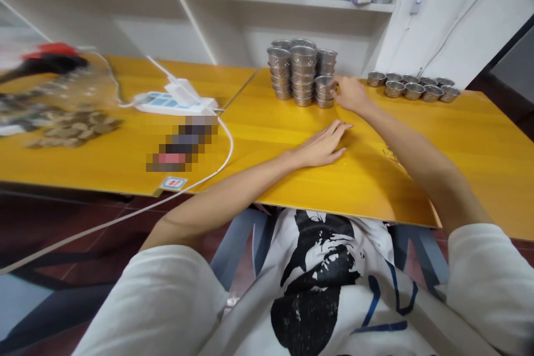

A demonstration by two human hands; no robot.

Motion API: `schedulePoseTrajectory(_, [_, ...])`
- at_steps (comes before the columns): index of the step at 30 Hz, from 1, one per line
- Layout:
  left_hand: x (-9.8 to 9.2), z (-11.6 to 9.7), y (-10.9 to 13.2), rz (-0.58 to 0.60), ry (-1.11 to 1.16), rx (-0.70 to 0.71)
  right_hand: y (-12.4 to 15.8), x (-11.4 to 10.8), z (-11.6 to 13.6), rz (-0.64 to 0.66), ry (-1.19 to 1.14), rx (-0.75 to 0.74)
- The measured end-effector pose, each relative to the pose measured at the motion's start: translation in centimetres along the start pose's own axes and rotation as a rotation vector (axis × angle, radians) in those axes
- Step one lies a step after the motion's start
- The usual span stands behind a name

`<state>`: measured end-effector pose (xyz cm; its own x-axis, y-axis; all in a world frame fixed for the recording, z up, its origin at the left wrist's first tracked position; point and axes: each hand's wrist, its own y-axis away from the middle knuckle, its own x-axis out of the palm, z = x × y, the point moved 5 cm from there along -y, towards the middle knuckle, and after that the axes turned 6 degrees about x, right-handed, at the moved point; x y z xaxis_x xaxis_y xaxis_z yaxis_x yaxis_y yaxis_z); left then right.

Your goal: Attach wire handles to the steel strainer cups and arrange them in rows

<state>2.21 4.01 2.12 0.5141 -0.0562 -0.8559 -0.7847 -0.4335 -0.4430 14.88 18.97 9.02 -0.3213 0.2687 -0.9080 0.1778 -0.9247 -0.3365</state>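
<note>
The right hand pinches the short cup stack, the left hand lies open and flat, and a bump could tip the tall stacks.

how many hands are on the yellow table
2. The left hand lies flat on the table; the right hand touches the short stack of metal cups farther back.

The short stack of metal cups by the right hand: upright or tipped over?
Upright. The short stack stands straight on the table, cups level; the right hand touches its side.
</note>
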Motion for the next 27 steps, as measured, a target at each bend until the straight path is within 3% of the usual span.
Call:
schedulePoseTrajectory(11, [-0.1, 0.0, -0.1, 0.000, 0.001, 0.001, -1.7, 0.5, -0.8, 0.044, -0.001, -0.055])
schedulePoseTrajectory(16, [-0.2, -0.1, -0.1, -0.002, -0.005, -0.001, -1.0, 0.5, -0.6, -0.001, -0.031, -0.038])
schedulePoseTrajectory(21, [-0.2, -0.1, 0.0, -0.026, 0.011, 0.002, -1.1, 0.0, -2.2, -0.071, -0.150, 0.003])
schedulePoseTrajectory(24, [-0.6, 0.4, 0.0, -0.126, 0.050, -0.038, 0.5, -1.4, -3.5, -0.128, -0.216, -0.034])
schedulePoseTrajectory(27, [-1.4, 1.6, 0.2, -0.341, 0.106, -0.144, 4.8, -3.4, -4.5, -0.134, -0.290, -0.111])
